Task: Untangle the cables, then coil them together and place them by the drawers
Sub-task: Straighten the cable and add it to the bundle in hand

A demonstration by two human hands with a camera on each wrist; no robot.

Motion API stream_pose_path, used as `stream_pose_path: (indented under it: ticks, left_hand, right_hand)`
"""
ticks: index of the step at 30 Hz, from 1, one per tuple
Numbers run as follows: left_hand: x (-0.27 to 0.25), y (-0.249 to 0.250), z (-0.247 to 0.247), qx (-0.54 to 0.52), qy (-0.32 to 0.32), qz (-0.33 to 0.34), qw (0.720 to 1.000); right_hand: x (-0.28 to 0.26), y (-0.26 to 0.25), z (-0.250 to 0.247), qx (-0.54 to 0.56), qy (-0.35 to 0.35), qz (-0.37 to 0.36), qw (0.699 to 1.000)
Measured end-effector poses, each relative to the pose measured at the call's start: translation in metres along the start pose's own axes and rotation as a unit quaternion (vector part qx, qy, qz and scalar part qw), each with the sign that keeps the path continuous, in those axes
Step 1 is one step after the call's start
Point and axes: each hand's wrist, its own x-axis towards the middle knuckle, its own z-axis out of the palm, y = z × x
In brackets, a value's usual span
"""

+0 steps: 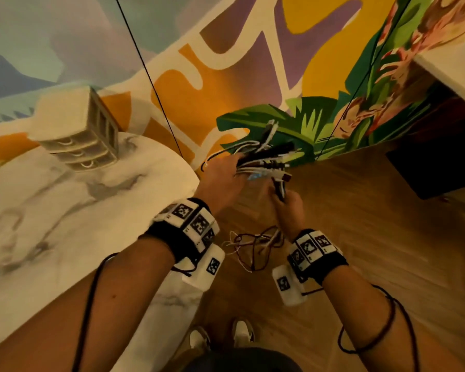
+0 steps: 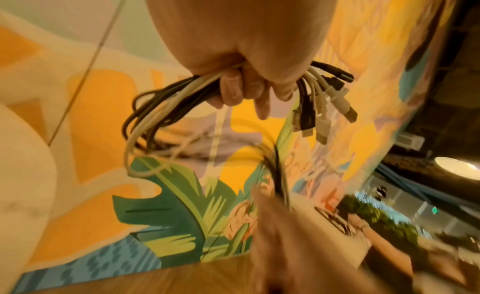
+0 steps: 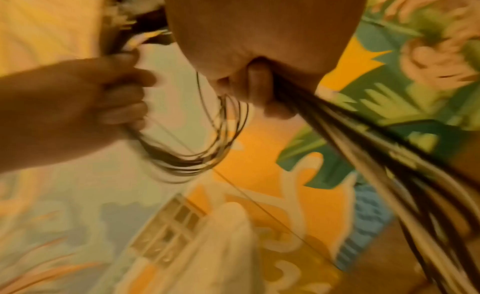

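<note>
Blurred cables [image 3: 389, 154], ends cut off

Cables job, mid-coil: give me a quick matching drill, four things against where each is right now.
Things:
1. left hand
2. right hand
3. drawers
4. loose cable ends

Places or states:
A. standing on the marble table
B. dangling below the hands, above the wooden floor
C. gripping the bundle with the plugs fanning out
D. gripping the cable strands lower down

Pairs: 1-C, 2-D, 3-A, 4-B
</note>
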Motion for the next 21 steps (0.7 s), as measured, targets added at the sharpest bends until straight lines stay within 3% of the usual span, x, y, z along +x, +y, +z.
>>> stream_pose_path:
  ticks: [2,5,7,9,11,12,14,16,19,21]
  left_hand:
    - [-0.001,0.002,-0.022,-0.055,0.029,-0.024,0.998]
    - [-0.003,0.001,-0.044,-0.122,0.078,-0.057,0.988]
    - [-0.004,-0.002,-0.047,-0.206,0.093,-0.082,0.971]
    - [-0.008,-0.002,-0.041,-0.31,0.085,-0.106,0.941]
    - [-0.014,0.001,-0.03,-0.391,0.058,-0.114,0.911]
    - [-0.018,0.005,-0.023,-0.415,0.044,-0.117,0.901]
    - [-0.026,0.01,-0.007,-0.436,0.024,-0.124,0.891]
    - [-0.034,0.012,0.005,-0.431,0.019,-0.133,0.892]
    - [-0.041,0.015,0.007,-0.431,0.024,-0.13,0.893]
    - [-0.042,0.018,-0.002,-0.443,0.027,-0.109,0.89]
  right_hand:
    - [0.006,0.031,-0.014,-0.062,0.027,0.055,0.996]
    - [0.011,0.079,-0.031,-0.186,-0.014,0.153,0.97]
    - [0.011,0.111,-0.038,-0.264,-0.089,0.217,0.936]
    - [0.018,0.137,-0.037,-0.313,-0.212,0.244,0.893]
    - [0.027,0.132,-0.026,-0.352,-0.298,0.177,0.869]
    - [0.029,0.114,-0.017,-0.335,-0.304,0.115,0.885]
    - [0.014,0.041,-0.002,-0.208,-0.323,-0.035,0.923]
    - [-0.004,-0.011,0.012,-0.068,-0.377,-0.135,0.914]
    - [-0.026,-0.034,0.028,0.02,-0.359,-0.116,0.926]
    - [-0.032,-0.026,0.034,-0.02,-0.306,-0.096,0.947]
